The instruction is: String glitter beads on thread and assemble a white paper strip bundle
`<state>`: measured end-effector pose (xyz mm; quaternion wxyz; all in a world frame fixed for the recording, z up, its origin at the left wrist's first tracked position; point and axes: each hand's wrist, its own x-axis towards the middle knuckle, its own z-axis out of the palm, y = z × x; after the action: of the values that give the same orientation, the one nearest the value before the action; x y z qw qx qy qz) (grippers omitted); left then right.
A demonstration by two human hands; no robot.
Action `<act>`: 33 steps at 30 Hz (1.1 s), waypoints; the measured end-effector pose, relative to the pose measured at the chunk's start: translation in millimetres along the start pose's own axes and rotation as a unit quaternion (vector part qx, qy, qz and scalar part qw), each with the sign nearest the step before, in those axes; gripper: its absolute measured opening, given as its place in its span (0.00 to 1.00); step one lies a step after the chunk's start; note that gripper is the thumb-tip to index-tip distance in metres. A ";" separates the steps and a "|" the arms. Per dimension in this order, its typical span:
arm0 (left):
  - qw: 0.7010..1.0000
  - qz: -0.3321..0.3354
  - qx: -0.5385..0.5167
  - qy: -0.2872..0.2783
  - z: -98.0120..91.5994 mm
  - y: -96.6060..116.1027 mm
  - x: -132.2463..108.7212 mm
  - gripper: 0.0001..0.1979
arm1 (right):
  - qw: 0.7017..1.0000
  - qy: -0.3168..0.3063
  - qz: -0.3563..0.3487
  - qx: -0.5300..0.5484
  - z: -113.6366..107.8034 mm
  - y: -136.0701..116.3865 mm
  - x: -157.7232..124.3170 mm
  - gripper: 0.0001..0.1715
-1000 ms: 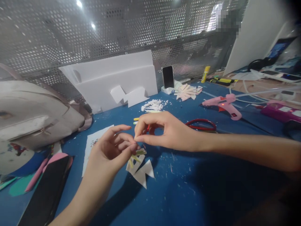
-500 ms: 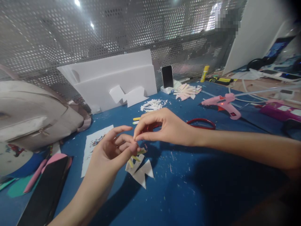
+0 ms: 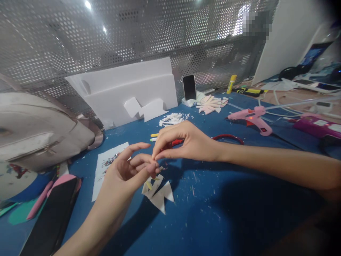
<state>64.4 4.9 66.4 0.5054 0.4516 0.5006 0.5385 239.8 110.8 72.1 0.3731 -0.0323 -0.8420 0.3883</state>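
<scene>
My left hand is raised over the table, thumb bent against the curled fingers and index finger held apart; whatever is pinched there is too small to make out. My right hand reaches in from the right, thumb and index finger pinched together at the left fingertips. What lies in that pinch is hidden. Below the hands are jagged white cut scraps and a small yellow piece. Red handles show partly behind my right hand, along with a red loop.
A pink glue gun with a lit red light lies to the right. White shreds, a propped phone and pale strips are behind the hands. On the left are a sheet with small shiny bits, a bag and a black case.
Both hands keep almost the same place, with my right hand shifted very slightly. The yellow-green strip that showed under the left fingertips is now mostly out of sight.
</scene>
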 end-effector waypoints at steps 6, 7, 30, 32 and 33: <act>1.000 -0.003 -0.006 0.003 2.0 3.0 -0.2 0.24 | 1.000 -0.011 -0.008 -0.009 -1.0 1.8 -1.1 0.03; 1.000 -0.004 -0.006 0.005 2.1 3.2 -0.2 0.24 | 1.000 -0.012 -0.008 -0.011 -1.0 1.6 -1.3 0.03; 1.000 0.014 0.011 0.007 3.2 2.9 -2.3 0.17 | 0.981 -0.033 -0.073 -0.175 4.8 -9.5 -3.9 0.05; 1.000 0.020 0.022 0.010 2.3 2.1 -2.4 0.17 | 0.981 -0.031 -0.076 -0.177 5.0 -10.4 -4.1 0.05; 0.999 0.022 0.028 0.013 1.8 1.8 -2.4 0.16 | 0.980 -0.030 -0.078 -0.178 5.1 -10.9 -4.1 0.06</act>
<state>66.2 2.6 68.3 0.4744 0.4696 0.5115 0.5411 242.0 98.6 74.9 0.3649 -0.0212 -0.9085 0.2027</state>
